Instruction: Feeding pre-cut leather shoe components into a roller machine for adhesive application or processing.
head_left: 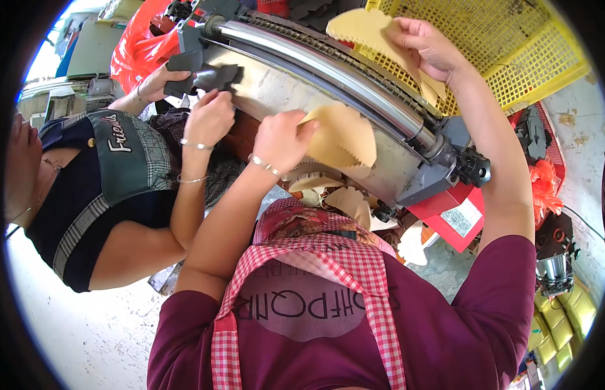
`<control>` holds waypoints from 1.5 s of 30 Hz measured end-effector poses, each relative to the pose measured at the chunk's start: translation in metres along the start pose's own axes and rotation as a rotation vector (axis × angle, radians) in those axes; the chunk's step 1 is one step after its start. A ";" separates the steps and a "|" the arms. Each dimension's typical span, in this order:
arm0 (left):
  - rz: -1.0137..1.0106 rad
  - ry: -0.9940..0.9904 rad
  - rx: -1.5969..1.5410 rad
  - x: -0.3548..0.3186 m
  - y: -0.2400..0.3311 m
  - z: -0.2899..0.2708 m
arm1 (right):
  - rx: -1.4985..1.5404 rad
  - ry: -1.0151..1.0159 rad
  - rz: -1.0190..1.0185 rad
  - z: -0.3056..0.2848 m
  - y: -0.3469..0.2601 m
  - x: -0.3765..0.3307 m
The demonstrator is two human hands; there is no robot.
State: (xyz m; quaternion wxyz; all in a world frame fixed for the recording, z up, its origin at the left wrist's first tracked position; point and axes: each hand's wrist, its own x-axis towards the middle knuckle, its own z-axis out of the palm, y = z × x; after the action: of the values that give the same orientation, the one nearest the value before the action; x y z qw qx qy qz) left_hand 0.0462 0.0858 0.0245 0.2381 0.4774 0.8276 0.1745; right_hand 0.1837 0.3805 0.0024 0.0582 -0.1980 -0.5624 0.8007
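Observation:
My left hand (282,144) pinches a small stack of tan cut pieces (345,138) with saw-toothed edges, thin and leather-like. The stack sits above the near side of a pale machine plate (280,91). Beyond a shiny steel roller (328,71), my right hand (425,47) is raised near a yellow plastic crate (533,58). Its thumb and fingers are closed on another tan cut piece (361,29) with a wavy, toothed edge. More tan pieces (348,203) lie below the plate, in front of my checked apron (302,224).
At the left, a co-worker's hands (210,117) hold dark grey cut pieces (185,64) over the same machine. A black knob (473,169) and a red box (451,218) are at the roller's right end. Red plastic bags (143,49) are at the far left.

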 end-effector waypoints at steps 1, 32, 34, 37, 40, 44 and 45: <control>0.007 0.031 0.037 0.007 0.003 0.003 | -0.010 -0.078 0.072 0.005 -0.002 0.000; -0.231 -0.016 -0.659 0.016 0.004 -0.003 | -0.486 -0.250 0.248 0.007 0.006 -0.007; -0.147 0.009 -0.628 -0.004 0.000 -0.011 | -0.461 -0.187 0.200 0.001 0.004 -0.007; -0.152 -0.044 -0.587 -0.042 -0.019 0.000 | -0.509 -0.008 0.128 -0.026 0.008 0.004; -0.037 -0.095 -0.466 -0.078 -0.055 0.040 | -0.590 0.289 0.102 -0.077 -0.001 0.010; 0.094 -0.022 -0.205 -0.105 -0.069 0.076 | -0.534 0.453 0.363 -0.126 0.019 0.003; 0.090 -0.011 -0.197 -0.110 -0.073 0.087 | -0.544 0.456 0.367 -0.140 0.044 0.000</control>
State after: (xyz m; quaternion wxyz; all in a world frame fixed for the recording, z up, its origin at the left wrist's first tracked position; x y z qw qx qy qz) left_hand 0.0907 -0.0403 -0.0598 0.2804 0.4895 0.7828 0.2627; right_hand 0.2428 0.4872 -0.0789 -0.0171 -0.4761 -0.6818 0.5551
